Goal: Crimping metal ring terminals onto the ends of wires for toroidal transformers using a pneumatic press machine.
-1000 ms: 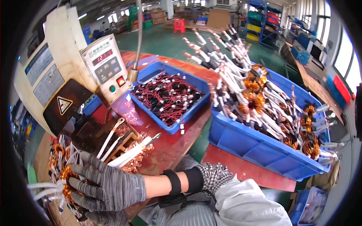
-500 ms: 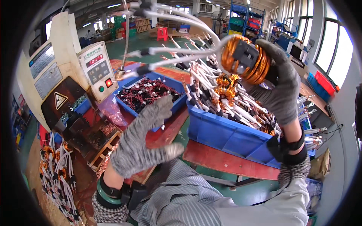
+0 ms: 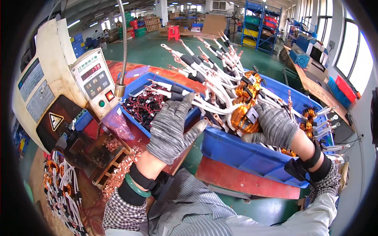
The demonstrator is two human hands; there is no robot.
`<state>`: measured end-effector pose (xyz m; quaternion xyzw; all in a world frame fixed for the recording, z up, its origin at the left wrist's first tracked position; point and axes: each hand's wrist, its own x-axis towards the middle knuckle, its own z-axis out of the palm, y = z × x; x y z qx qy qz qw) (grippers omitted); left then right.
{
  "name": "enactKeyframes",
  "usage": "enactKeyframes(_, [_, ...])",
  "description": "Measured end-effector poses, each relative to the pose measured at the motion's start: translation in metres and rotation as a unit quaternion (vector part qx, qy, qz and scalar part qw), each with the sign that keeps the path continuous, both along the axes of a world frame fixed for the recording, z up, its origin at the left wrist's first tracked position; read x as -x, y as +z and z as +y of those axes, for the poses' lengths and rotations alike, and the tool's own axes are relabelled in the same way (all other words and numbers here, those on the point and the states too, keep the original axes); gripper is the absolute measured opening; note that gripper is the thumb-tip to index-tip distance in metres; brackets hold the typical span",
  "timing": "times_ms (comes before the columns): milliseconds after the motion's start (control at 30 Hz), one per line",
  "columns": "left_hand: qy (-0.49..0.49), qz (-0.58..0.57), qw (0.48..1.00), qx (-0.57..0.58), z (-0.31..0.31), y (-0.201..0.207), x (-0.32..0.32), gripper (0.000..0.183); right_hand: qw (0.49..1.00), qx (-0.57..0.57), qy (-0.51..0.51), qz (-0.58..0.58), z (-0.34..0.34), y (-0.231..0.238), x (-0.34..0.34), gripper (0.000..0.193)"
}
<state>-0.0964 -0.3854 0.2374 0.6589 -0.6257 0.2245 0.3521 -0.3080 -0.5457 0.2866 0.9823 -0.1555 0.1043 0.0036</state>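
My right hand [image 3: 271, 124], in a grey knit glove, is closed around a copper-wound coil [image 3: 245, 119] with a black block on its side. White leads [image 3: 214, 106] run left from this coil and end in black sleeves and bare copper lugs. My left hand [image 3: 171, 128], gloved alike, is open with thumb and fingers apart. Its fingertips overlap the leads; whether they touch is unclear. Beneath the held coil, a blue bin [image 3: 244, 151] is heaped with similar coils and white leads.
At left stands a press machine with a control box [image 3: 94, 80] and a flexible metal hose [image 3: 123, 43]. Copper terminals [image 3: 122, 173] lie in a pile by its base. A blue tray [image 3: 138, 84] holds small dark wired parts. Finished-looking coils with leads [image 3: 63, 185] lie lower left.
My right hand has brought the coil down and left, from raised above the bin to its near edge. My left hand has moved right and up to the coil's leads.
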Motion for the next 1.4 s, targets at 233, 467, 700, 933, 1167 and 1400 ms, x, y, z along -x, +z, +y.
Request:
enactKeyframes(233, [0.023, 0.038, 0.999, 0.012, -0.02, -0.001, -0.018, 0.037, 0.997, 0.049, -0.036, 0.052, -0.002, -0.004, -0.02, 0.072])
enactKeyframes(467, [0.062, -0.041, 0.995, -0.07, -0.006, -0.024, -0.021, 0.057, 0.998, 0.024, 0.03, 0.049, -0.019, -0.012, -0.014, 0.075])
enactKeyframes(700, [-0.011, 0.063, 0.988, -0.142, 0.03, -0.023, -0.018, 0.045, 0.983, -0.186, -0.002, 0.001, 0.017, -0.016, -0.032, 0.075])
enactKeyframes(933, [-0.023, -0.031, 0.969, -0.244, 0.09, -0.044, 0.008, 0.046, 0.892, -0.19, 0.117, -0.392, 0.035, -0.008, -0.017, 0.043])
enactKeyframes(1167, [0.148, 0.115, 0.917, -0.352, 0.226, -0.068, -0.039, 0.045, 0.782, -0.374, 0.329, -0.376, 0.201, -0.065, -0.182, 0.026])
enactKeyframes(1400, [0.464, 0.076, 0.822, -0.32, 0.395, -0.034, -0.094, 0.047, 0.713, -0.485, 0.39, -0.323, 0.274, -0.145, -0.253, 0.016])
